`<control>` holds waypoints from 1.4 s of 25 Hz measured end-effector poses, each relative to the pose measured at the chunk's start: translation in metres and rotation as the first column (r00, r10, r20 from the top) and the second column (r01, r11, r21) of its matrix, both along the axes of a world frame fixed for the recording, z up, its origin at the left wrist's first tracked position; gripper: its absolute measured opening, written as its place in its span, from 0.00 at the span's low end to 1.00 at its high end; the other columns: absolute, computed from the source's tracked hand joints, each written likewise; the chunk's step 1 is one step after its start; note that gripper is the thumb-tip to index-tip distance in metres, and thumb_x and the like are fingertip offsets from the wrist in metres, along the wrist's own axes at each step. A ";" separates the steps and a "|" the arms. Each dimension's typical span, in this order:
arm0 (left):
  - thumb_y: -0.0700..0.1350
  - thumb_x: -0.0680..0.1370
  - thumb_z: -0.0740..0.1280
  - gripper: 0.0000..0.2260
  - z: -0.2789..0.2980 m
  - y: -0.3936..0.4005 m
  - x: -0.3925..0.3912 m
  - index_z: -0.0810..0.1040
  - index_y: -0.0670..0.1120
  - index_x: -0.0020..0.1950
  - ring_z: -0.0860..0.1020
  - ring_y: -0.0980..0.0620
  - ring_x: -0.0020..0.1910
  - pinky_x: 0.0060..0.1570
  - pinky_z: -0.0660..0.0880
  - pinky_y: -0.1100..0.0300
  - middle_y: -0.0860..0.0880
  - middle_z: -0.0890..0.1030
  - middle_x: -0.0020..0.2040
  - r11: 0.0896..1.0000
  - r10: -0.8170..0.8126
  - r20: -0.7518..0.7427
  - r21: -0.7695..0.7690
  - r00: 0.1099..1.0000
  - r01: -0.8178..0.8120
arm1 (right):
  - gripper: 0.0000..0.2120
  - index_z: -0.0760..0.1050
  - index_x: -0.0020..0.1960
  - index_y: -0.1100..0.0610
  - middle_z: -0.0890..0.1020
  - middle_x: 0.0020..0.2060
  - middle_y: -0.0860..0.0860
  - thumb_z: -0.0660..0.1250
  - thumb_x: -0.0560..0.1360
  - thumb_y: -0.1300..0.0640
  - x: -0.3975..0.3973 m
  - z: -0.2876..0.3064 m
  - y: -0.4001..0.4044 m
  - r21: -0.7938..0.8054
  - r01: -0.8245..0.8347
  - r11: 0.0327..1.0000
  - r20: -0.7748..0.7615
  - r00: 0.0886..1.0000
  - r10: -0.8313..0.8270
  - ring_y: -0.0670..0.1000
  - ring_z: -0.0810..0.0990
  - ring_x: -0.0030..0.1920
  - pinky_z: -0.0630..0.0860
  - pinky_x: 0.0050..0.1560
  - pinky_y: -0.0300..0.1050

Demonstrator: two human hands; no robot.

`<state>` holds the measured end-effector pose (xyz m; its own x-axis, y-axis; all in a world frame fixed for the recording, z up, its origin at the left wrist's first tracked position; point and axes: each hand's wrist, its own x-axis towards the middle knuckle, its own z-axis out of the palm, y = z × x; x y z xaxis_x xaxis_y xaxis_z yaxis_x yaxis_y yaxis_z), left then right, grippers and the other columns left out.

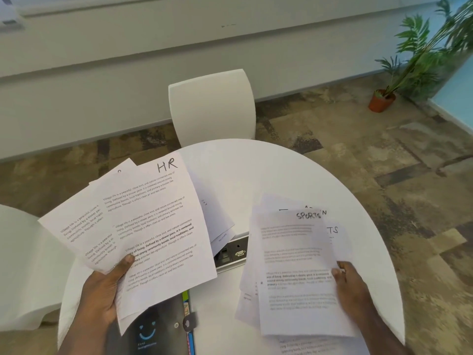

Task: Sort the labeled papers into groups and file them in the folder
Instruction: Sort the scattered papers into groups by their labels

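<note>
Your left hand (pixel 102 290) is gripping a fanned bunch of white printed sheets (pixel 143 226), thumb pressing on the front sheet, which is marked "HR" at its top. Your right hand (pixel 350 290) is pinching the right edge of a white printed sheet headed "SPORTS" (pixel 297 272), holding it over a loose pile of other white labeled papers (pixel 332 230) lying on the round white tabletop (pixel 268 170). The dark folder with a blue smiley face (pixel 148 331) is lying at the near edge, just below your left hand, between both hands.
</note>
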<state>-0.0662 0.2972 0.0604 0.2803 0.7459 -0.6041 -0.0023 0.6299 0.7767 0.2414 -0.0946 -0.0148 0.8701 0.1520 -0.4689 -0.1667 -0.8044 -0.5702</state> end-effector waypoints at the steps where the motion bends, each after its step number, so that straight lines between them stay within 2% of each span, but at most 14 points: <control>1: 0.36 0.70 0.74 0.23 0.000 -0.001 0.002 0.79 0.46 0.65 0.82 0.40 0.57 0.54 0.76 0.34 0.44 0.84 0.59 1.000 -0.005 0.000 0.004 1.000 0.005 | 0.13 0.72 0.64 0.57 0.82 0.57 0.60 0.60 0.82 0.56 -0.009 0.000 -0.008 -0.049 -0.002 0.999 -0.020 1.000 0.001 0.62 0.79 0.57 0.73 0.58 0.53; 3: 0.36 0.71 0.74 0.22 0.000 -0.003 0.007 0.79 0.46 0.65 0.82 0.40 0.57 0.56 0.75 0.32 0.45 0.84 0.59 1.000 -0.018 0.001 0.005 1.000 0.018 | 0.12 0.71 0.63 0.53 0.82 0.55 0.56 0.61 0.80 0.53 -0.021 0.008 -0.020 -0.173 0.004 0.985 0.014 1.000 -0.001 0.61 0.78 0.57 0.73 0.56 0.53; 5: 0.37 0.71 0.74 0.21 -0.001 -0.005 0.015 0.80 0.46 0.63 0.82 0.39 0.57 0.59 0.73 0.31 0.45 0.85 0.58 0.999 -0.040 -0.006 0.007 0.999 0.040 | 0.14 0.72 0.62 0.50 0.80 0.57 0.53 0.65 0.77 0.54 -0.026 0.017 -0.025 -0.236 0.041 0.971 0.159 0.987 -0.003 0.59 0.75 0.59 0.73 0.56 0.54; 8: 0.37 0.70 0.76 0.20 -0.003 -0.017 0.034 0.81 0.47 0.61 0.83 0.40 0.55 0.61 0.73 0.34 0.44 0.85 0.56 0.993 -0.118 -0.019 0.020 0.993 0.119 | 0.15 0.73 0.62 0.50 0.78 0.61 0.55 0.68 0.76 0.54 -0.023 0.024 -0.010 -0.079 0.023 0.997 0.262 0.965 -0.001 0.58 0.74 0.60 0.72 0.61 0.56; 10: 0.37 0.68 0.77 0.23 -0.006 -0.033 0.052 0.80 0.45 0.62 0.84 0.40 0.54 0.60 0.74 0.35 0.43 0.85 0.56 0.982 -0.187 -0.012 0.013 0.982 0.188 | 0.15 0.74 0.59 0.44 0.80 0.60 0.52 0.68 0.74 0.42 -0.020 0.037 0.011 0.210 0.039 0.977 0.040 0.998 -0.048 0.54 0.78 0.59 0.74 0.62 0.54; 11: 0.38 0.67 0.78 0.24 -0.007 -0.041 0.060 0.80 0.44 0.62 0.84 0.39 0.54 0.60 0.75 0.36 0.42 0.85 0.56 0.974 -0.227 -0.013 0.010 0.974 0.227 | 0.22 0.74 0.58 0.42 0.82 0.59 0.50 0.66 0.70 0.32 -0.019 0.048 0.023 0.356 0.075 0.932 -0.158 0.987 -0.019 0.52 0.80 0.59 0.75 0.61 0.54; 13: 0.38 0.66 0.79 0.24 -0.011 -0.059 0.074 0.80 0.44 0.62 0.84 0.40 0.54 0.59 0.77 0.38 0.42 0.85 0.56 0.949 -0.312 -0.018 0.027 0.950 0.313 | 0.34 0.74 0.62 0.43 0.84 0.58 0.50 0.56 0.68 0.22 -0.019 0.059 0.044 0.541 0.260 0.799 -0.541 0.835 0.095 0.54 0.82 0.60 0.76 0.62 0.58; 15: 0.37 0.68 0.79 0.24 -0.015 -0.073 0.085 0.80 0.44 0.63 0.84 0.40 0.54 0.58 0.77 0.39 0.43 0.85 0.56 0.921 -0.385 -0.032 0.057 0.922 0.386 | 0.30 0.74 0.66 0.45 0.83 0.60 0.55 0.54 0.74 0.28 -0.020 0.066 0.055 0.585 0.354 0.729 -0.680 0.705 0.203 0.59 0.82 0.59 0.77 0.60 0.60; 18: 0.35 0.69 0.78 0.19 -0.016 -0.090 0.098 0.82 0.43 0.59 0.85 0.40 0.52 0.56 0.78 0.38 0.42 0.86 0.53 0.895 -0.439 -0.076 0.053 0.895 0.443 | 0.23 0.76 0.68 0.52 0.83 0.60 0.58 0.69 0.75 0.45 -0.026 0.065 0.059 0.608 0.286 0.741 -0.668 0.689 0.281 0.57 0.83 0.53 0.82 0.50 0.53; 22: 0.37 0.70 0.78 0.16 -0.015 -0.102 0.108 0.83 0.43 0.56 0.86 0.42 0.48 0.53 0.81 0.41 0.43 0.87 0.49 0.853 -0.508 -0.166 0.040 0.845 0.520 | 0.21 0.74 0.67 0.57 0.83 0.59 0.58 0.70 0.75 0.62 -0.040 0.046 0.054 0.553 0.313 0.772 -0.721 0.644 0.256 0.60 0.82 0.59 0.78 0.59 0.62; 27: 0.38 0.73 0.76 0.14 -0.014 -0.111 0.124 0.83 0.47 0.57 0.85 0.48 0.51 0.55 0.81 0.48 0.48 0.87 0.51 0.768 -0.605 -0.204 0.107 0.770 0.632 | 0.17 0.77 0.65 0.58 0.85 0.56 0.55 0.68 0.76 0.64 -0.052 0.025 0.047 0.513 0.363 0.778 -0.683 0.722 0.112 0.57 0.84 0.55 0.80 0.55 0.60; 29: 0.38 0.74 0.75 0.12 -0.020 -0.107 0.128 0.83 0.46 0.57 0.85 0.47 0.54 0.56 0.80 0.51 0.48 0.87 0.53 0.751 -0.643 -0.132 0.083 0.754 0.655 | 0.16 0.78 0.64 0.58 0.85 0.56 0.55 0.68 0.76 0.64 -0.054 0.020 0.044 0.525 0.419 0.741 -0.683 0.726 0.074 0.57 0.85 0.54 0.81 0.52 0.58; 32: 0.42 0.77 0.73 0.11 -0.031 -0.105 0.136 0.82 0.46 0.60 0.84 0.49 0.56 0.58 0.79 0.52 0.48 0.85 0.56 0.695 -0.714 -0.061 0.053 0.697 0.717 | 0.19 0.78 0.63 0.58 0.84 0.57 0.57 0.70 0.72 0.63 -0.056 0.013 0.043 0.556 0.455 0.696 -0.673 0.737 0.056 0.59 0.84 0.56 0.79 0.56 0.59; 35: 0.54 0.80 0.67 0.11 -0.040 -0.101 0.145 0.82 0.48 0.52 0.84 0.50 0.53 0.55 0.80 0.50 0.50 0.86 0.51 0.653 -0.700 -0.264 0.139 0.664 0.744 | 0.24 0.77 0.64 0.58 0.84 0.58 0.57 0.72 0.68 0.60 -0.050 0.006 0.039 0.587 0.515 0.625 -0.617 0.784 -0.067 0.58 0.83 0.56 0.82 0.51 0.53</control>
